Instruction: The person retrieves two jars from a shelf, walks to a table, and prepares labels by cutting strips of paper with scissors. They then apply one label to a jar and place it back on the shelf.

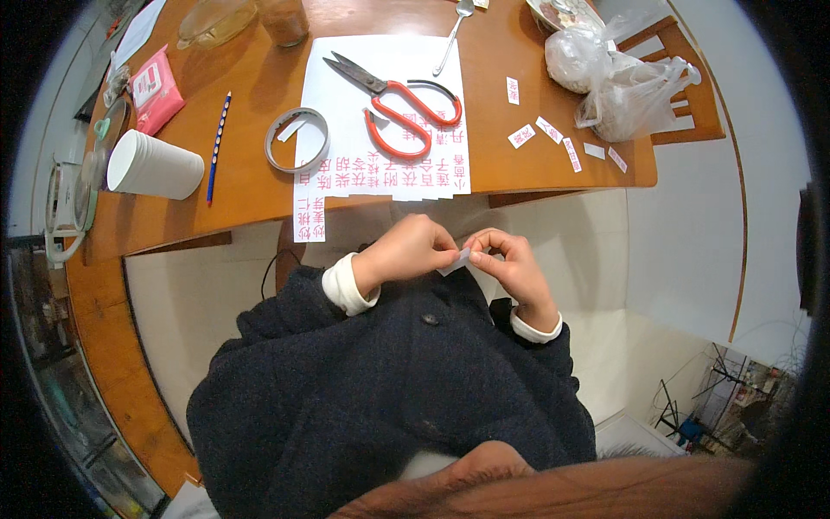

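Note:
My left hand [415,250] and my right hand [509,259] meet in front of my dark coat, below the table's front edge. Between their fingertips they pinch a small white paper slip [456,262]. A printed paper sheet [389,178] with red characters lies on the table, its lower edge cut unevenly. Red-handled scissors [379,91] rest on the sheet with their blades slightly apart. A roll of tape [268,144] overlaps the sheet's left edge, a white scrap inside its ring. Several small cut paper labels [549,130] are scattered to the right, most showing red characters.
On the wooden table [253,207] stand stacked white paper cups [155,164] at left, near a blue pencil [219,149] and a pink wipes pack [154,91]. A metal spoon [452,39] touches the sheet's top. Knotted plastic bags [622,97] sit at the right edge.

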Motion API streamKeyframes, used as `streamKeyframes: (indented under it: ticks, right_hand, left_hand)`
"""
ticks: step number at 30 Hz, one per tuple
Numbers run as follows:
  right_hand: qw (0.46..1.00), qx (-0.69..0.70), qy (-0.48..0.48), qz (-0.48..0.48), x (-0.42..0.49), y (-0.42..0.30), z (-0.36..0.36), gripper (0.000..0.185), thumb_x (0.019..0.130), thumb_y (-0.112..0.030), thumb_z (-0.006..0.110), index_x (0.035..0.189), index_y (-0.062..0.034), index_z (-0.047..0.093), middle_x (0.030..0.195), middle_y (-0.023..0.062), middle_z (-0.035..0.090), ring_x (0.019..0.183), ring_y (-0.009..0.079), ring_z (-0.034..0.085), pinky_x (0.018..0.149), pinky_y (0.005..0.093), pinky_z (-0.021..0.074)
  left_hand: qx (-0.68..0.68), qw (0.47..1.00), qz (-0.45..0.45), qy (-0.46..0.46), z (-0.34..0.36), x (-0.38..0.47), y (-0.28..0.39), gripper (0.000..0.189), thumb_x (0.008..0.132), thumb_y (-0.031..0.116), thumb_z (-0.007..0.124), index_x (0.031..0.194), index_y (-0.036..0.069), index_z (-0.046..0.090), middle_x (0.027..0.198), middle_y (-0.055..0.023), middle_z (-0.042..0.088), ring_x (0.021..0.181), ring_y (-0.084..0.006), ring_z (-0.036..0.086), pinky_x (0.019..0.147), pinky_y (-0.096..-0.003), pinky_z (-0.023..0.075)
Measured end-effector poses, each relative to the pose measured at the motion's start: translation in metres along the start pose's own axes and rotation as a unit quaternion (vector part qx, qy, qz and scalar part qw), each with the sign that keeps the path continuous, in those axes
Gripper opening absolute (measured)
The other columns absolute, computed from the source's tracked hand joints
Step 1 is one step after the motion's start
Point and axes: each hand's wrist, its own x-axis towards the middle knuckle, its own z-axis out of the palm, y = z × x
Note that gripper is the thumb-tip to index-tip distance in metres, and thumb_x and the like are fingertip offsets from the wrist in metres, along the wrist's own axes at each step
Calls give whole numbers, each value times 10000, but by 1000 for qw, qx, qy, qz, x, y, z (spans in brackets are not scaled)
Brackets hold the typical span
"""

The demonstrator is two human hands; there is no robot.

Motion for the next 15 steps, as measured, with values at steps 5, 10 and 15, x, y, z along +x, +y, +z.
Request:
streamKeyframes:
  ticks: [5, 10, 15]
  right_hand:
    - [999, -32, 5, -5, 1, -3, 0, 155, 819, -130, 658, 867, 17, 647, 906, 91, 667, 877, 175, 623, 811, 316, 472]
    - [997, -77, 19, -11, 1, -7, 0, 164, 806, -128, 662, 867, 23, 649, 908, 117, 665, 890, 206, 631, 821, 327, 473]
    - [995, -100, 27, -14, 2, -9, 1, 173, 796, -128, 665, 862, 31, 653, 904, 134, 666, 883, 235, 642, 809, 339, 484]
  left_hand:
    - [-4, 1000, -16, -7, -1, 0, 0, 226, 783, 179, 657, 808, -40, 705, 642, -167, 652, 533, -213, 619, 547, -318, 487]
    - [-16, 999, -35, -21, -1, 2, -1, 234, 810, 173, 646, 801, -54, 703, 605, -138, 645, 507, -159, 598, 513, -289, 471]
    - [-48, 997, -49, -28, 0, 2, -2, 238, 831, 176, 639, 814, -51, 708, 580, -105, 632, 498, -120, 580, 489, -263, 455]
